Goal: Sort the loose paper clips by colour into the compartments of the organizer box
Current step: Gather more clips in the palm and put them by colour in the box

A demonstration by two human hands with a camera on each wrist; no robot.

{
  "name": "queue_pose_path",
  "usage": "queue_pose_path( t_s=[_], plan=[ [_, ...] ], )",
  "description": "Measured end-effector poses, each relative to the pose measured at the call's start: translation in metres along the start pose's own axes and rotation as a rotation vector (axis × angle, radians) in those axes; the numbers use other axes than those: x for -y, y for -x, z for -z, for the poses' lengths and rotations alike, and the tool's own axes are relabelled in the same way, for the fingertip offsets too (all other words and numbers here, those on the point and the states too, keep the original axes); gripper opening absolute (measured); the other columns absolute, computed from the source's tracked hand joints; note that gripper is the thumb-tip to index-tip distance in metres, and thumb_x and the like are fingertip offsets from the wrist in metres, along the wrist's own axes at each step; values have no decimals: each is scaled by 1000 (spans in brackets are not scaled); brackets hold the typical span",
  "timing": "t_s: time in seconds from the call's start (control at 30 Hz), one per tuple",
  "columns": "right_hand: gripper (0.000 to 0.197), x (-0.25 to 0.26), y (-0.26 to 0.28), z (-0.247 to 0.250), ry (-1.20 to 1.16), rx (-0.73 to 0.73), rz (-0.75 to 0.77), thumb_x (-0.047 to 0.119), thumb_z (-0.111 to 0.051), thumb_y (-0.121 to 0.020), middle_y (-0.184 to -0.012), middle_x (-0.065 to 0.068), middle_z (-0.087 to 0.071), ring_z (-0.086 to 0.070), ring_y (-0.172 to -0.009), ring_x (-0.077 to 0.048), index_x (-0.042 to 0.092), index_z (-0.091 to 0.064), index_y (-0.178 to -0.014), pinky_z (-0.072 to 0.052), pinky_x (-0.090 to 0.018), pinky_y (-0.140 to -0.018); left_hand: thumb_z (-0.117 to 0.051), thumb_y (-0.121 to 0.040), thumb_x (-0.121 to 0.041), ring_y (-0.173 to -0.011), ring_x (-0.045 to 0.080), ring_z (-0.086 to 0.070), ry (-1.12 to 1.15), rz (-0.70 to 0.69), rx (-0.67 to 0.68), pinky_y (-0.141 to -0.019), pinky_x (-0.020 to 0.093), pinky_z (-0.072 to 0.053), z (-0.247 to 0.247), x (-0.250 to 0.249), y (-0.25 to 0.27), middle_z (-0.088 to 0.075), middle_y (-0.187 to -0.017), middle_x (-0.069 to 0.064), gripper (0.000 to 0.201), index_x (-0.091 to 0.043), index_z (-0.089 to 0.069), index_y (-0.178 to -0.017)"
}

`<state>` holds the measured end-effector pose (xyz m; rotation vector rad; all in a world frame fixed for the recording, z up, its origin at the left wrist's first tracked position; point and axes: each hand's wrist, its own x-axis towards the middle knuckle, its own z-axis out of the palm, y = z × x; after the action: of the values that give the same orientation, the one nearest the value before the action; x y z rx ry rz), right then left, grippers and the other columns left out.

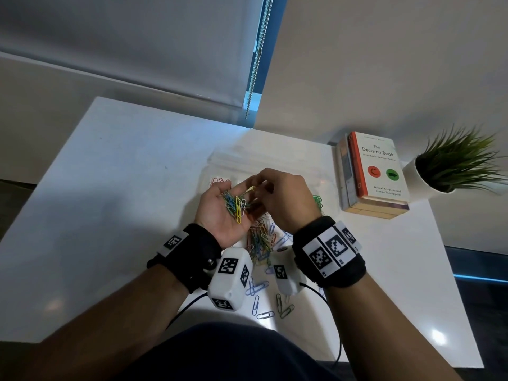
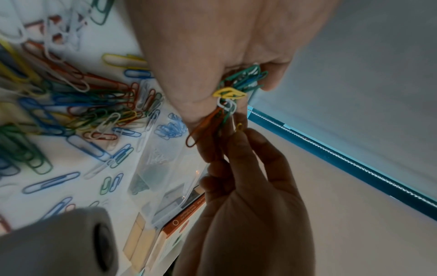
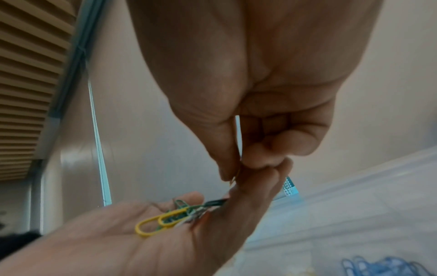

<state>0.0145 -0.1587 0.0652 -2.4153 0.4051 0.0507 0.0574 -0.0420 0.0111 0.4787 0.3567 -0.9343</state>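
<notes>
We cup mixed clips point(image 1: 235, 204) in our left hand point(image 1: 220, 213); our right hand point(image 1: 286, 199) pinches one yellow clip point(image 1: 251, 188) above them. Next: carry it to its compartment.

Both hands hide most of the clear organizer box point(image 1: 324, 177); its compartments blur together.

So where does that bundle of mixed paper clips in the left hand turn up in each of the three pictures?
Head view: the bundle of mixed paper clips lies in the upturned left hand, centre of the picture.
Left wrist view: upper centre, gripped at the fingers.
Right wrist view: lower centre, on the left palm.
Shared landmark: the long yellow clip in the bundle, with the right hand pinching just beside it.
</notes>
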Motion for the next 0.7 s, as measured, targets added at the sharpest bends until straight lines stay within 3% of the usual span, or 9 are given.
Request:
queue_pose_path(
  t_s=[0.07,0.13,0.17,0.27,0.43,0.57,0.63,0.7],
  plan=[
    [19,3,3,0,-78,-5,36,12,-57,-87,-76,4,-71,-68,-72,-16,26,-61,-75,-56,-35,-71,-29,-96,-30,-78,27,-67,1,-8,-24,-69,32,-58,0,-1,0,-68,-92,18,48,1,-62,-111],
    [14,8,9,-1,-86,64,61,15,-58,-89,-79,-1,-72,-68,-73,-17,23,-68,-83,-55,-34,-72,-33,-95,-30,-72,26,-70,14,-19,-60,-64,30,-58,0,-3,0,-69,-89,16,46,0,-68,-100],
    [12,11,12,-3,-31,105,76,18,-59,-90,-81,-4,-71,-67,-76,-18,21,-70,-87,-53,-33,-72,-34,-95,-30,-77,26,-71,2,-20,-69,-66,29,-59,0,-4,-1,-70,-96,16,46,-2,-69,-104],
    [12,19,16,-12,134,178,88,29,-64,-85,-86,-12,-66,-60,-83,-23,18,-69,-89,-44,-29,-66,-32,-96,-34,-102,29,-68,-54,-1,-72,-91,38,-51,-3,-6,1,-67,-120,15,47,-8,-63,-120],
    [19,28,16,-22,246,166,66,23,-63,-85,-85,-10,-53,-44,-87,-20,13,-66,-101,-33,-27,-65,-30,-97,-35,-113,29,-63,-19,-27,-46,-84,40,-51,-3,-6,4,-66,-121,15,49,-8,-58,-127],
    [20,28,15,-21,248,111,67,14,-54,-87,-77,-6,-48,-48,-87,-25,14,-65,-103,-24,-24,-62,-31,-96,-34,-114,31,-62,1,-41,-41,-92,40,-51,0,-7,2,-66,-121,16,46,-7,-60,-120],
    [21,28,14,-18,239,78,81,14,-51,-88,-79,-10,-60,-54,-82,-27,14,-66,-103,-29,-27,-61,-31,-96,-34,-119,31,-59,0,-47,-38,-101,42,-44,1,-7,1,-65,-122,17,47,-6,-61,-118],
    [23,26,14,-14,204,56,80,14,-50,-89,-89,-14,-67,-60,-84,-30,13,-67,-104,-45,-33,-67,-31,-96,-34,-113,29,-62,-6,-44,-46,-101,39,-44,1,-7,-1,-67,-120,16,47,-7,-63,-118]
  ],
)
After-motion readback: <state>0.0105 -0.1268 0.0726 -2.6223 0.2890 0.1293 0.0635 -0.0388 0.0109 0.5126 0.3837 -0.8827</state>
